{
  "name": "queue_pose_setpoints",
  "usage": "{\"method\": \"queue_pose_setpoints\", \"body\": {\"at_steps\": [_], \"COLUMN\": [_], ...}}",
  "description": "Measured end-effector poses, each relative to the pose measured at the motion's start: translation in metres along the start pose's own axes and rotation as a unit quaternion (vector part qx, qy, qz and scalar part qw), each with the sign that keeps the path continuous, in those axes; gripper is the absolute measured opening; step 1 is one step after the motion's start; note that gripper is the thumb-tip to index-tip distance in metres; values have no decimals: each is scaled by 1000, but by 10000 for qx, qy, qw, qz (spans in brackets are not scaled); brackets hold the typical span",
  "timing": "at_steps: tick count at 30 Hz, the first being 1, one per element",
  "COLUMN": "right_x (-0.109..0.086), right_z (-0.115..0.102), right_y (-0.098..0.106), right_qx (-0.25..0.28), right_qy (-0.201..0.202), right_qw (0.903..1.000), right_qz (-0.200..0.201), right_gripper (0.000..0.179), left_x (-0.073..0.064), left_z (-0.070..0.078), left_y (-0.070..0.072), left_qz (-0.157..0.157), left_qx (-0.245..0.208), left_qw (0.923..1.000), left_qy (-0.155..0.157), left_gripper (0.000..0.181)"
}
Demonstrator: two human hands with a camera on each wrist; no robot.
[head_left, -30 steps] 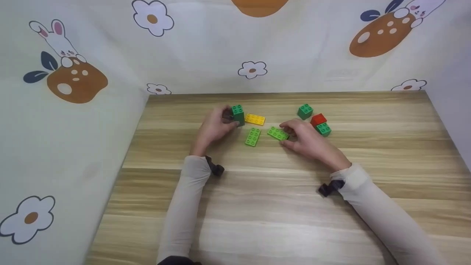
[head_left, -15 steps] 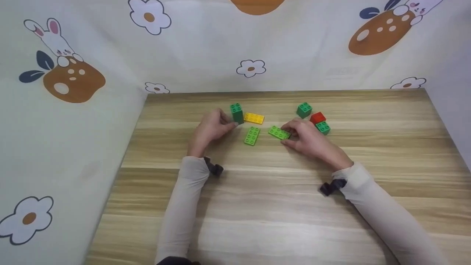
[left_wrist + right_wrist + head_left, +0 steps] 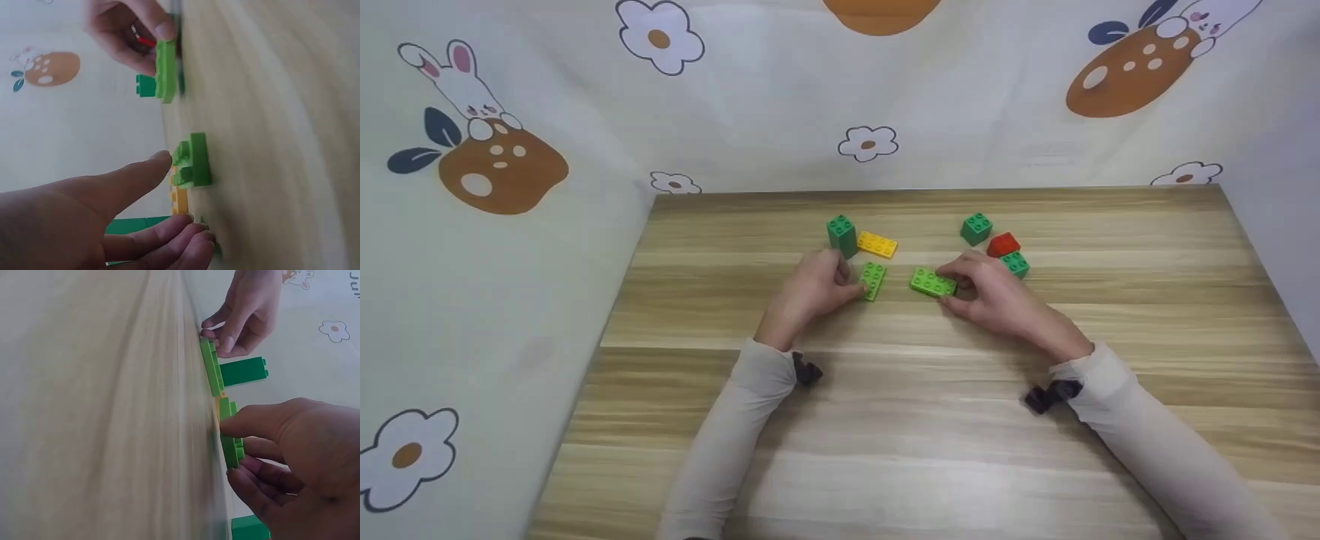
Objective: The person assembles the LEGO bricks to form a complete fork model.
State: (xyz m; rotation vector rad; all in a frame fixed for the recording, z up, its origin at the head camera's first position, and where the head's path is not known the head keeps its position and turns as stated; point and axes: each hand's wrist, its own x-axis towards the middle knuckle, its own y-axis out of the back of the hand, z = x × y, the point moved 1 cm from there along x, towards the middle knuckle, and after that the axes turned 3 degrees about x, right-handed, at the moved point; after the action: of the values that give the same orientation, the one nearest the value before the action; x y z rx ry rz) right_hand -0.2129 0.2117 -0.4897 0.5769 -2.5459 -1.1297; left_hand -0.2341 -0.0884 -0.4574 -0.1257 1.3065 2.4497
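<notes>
My right hand (image 3: 996, 294) pinches one end of a light green building brick (image 3: 931, 282) between thumb and fingers, low over the table. In the right wrist view, the thumb lies on that brick's side. My left hand (image 3: 817, 289) hovers at another light green brick (image 3: 874, 279), its thumb and fingers spread. The left wrist view shows the thumb (image 3: 149, 169) close to this brick's studs; whether it touches them I cannot tell. Just beyond the left hand stands a tall dark green stack (image 3: 842, 236), beside a flat yellow brick (image 3: 877, 244).
Behind the right hand lie a dark green brick (image 3: 976, 228), a red brick (image 3: 1003, 244) and another dark green brick (image 3: 1015, 264). The wooden table (image 3: 900, 450) meets a patterned wall covering (image 3: 765, 97) at the back and left.
My left hand has let go of the tall dark green stack and come nearer and rightward to the light green brick. The right hand keeps its pinch, with its brick slightly turned.
</notes>
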Motion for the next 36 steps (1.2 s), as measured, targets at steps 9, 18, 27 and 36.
{"method": "queue_pose_setpoints", "body": {"at_steps": [9,18,27,36], "right_x": [-10,-15,-17,-17], "right_z": [6,5,4,4], "right_y": [4,4,5,7], "right_qx": [-68,34,37,19], "right_qy": [190,246,421,397], "right_qw": [9998,9994,9984,9984], "right_qz": [37,-231,-363,-404], "right_gripper": [39,39,38,40], "left_x": [0,1,-1,-1], "left_z": [5,8,6,8], "left_y": [-19,-24,-25,-28], "left_qz": [136,-123,-446,-408], "left_qx": [42,95,116,93], "left_qw": [9991,9931,9843,9820], "left_qy": [-400,-1163,-1703,-1840], "left_gripper": [47,38,34,34]}}
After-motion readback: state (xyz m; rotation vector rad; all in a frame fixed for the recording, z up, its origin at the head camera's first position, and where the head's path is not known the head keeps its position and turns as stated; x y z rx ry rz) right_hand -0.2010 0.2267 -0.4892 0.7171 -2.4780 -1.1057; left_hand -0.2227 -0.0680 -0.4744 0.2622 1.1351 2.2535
